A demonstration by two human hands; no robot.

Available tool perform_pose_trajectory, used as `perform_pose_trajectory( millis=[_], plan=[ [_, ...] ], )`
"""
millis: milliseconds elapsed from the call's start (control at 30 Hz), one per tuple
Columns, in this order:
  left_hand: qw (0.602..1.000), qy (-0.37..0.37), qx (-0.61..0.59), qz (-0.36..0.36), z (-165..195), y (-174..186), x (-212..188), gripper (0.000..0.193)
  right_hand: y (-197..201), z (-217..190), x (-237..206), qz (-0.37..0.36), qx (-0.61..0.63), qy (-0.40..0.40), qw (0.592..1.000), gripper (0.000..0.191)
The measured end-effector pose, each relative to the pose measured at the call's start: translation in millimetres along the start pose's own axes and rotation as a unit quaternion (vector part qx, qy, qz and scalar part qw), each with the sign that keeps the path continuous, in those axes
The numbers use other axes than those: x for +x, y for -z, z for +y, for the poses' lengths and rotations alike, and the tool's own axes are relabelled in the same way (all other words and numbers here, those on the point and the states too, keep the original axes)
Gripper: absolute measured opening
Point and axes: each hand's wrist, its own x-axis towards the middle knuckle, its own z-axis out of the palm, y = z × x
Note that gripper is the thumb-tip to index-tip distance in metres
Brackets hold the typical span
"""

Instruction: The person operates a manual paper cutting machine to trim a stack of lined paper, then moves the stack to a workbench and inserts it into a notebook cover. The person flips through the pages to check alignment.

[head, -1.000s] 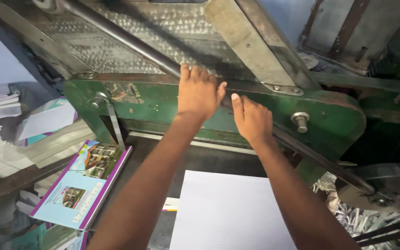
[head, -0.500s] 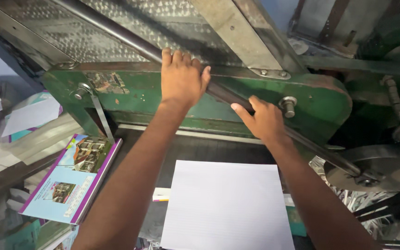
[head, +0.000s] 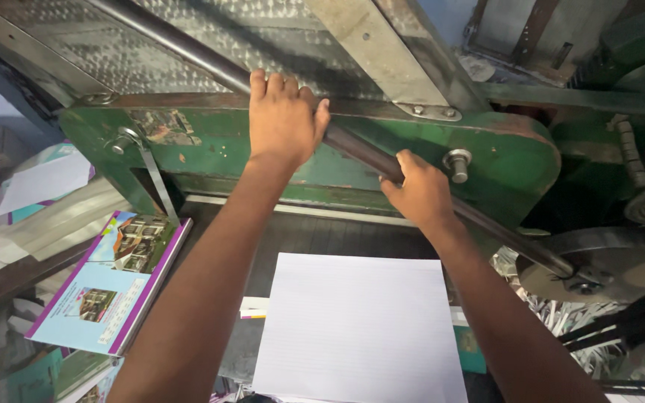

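Note:
A long dark metal bar (head: 188,56) runs slantwise across the front of a green machine (head: 509,160). My left hand (head: 284,119) lies over the bar near its middle, fingers curled on top. My right hand (head: 417,192) grips the same bar lower and further right, close to a round steel bolt (head: 457,163). Below both arms a white sheet of paper (head: 360,328) lies flat on the dark bed of the machine.
A textured metal plate (head: 113,52) tilts up behind the bar. A colourful printed booklet (head: 113,280) lies at the left, with stacked papers (head: 9,216) beyond it. A grey wheel (head: 606,272) and paper shreds (head: 561,321) are at the right.
Both hands have slid down with the bar, and the tilted plate has come further toward me. The right hand, which lay flat near the bar, is now wrapped around it.

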Motion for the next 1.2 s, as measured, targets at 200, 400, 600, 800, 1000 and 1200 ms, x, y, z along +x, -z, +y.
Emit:
perform_pose_trajectory(
  millis=[200, 400, 600, 800, 1000, 1200],
  plan=[
    [0.997, -0.024, -0.036, 0.058, 0.1, 4.3, -5.9, 0.038, -3.6, 1.6, -1.0, 0.037, 0.009, 0.027, 0.999, 0.039],
    [0.979, -0.036, -0.165, 0.117, 7.6, 19.9, -27.6, 0.032, 9.4, -6.3, -3.6, 0.057, 0.022, 0.09, 0.994, 0.05],
    [0.956, -0.033, -0.267, 0.117, 38.7, 14.0, -119.8, 0.028, 16.2, -15.6, -67.0, 0.087, -0.075, 0.127, 0.985, 0.054],
    [0.951, 0.081, -0.298, -0.012, 53.6, -11.6, -223.9, 0.022, -8.6, 0.8, -148.0, -0.034, -0.04, 0.017, 0.998, 0.04],
    [0.891, 0.178, -0.381, -0.171, 58.4, -35.3, -298.4, 0.02, -31.7, 19.9, -206.2, -0.09, -0.036, -0.04, 0.995, 0.025],
    [0.871, 0.191, -0.385, -0.236, 64.2, -56.2, -344.5, 0.019, -41.9, 25.9, -241.9, -0.117, -0.092, -0.106, 0.983, 0.022]
  ],
)
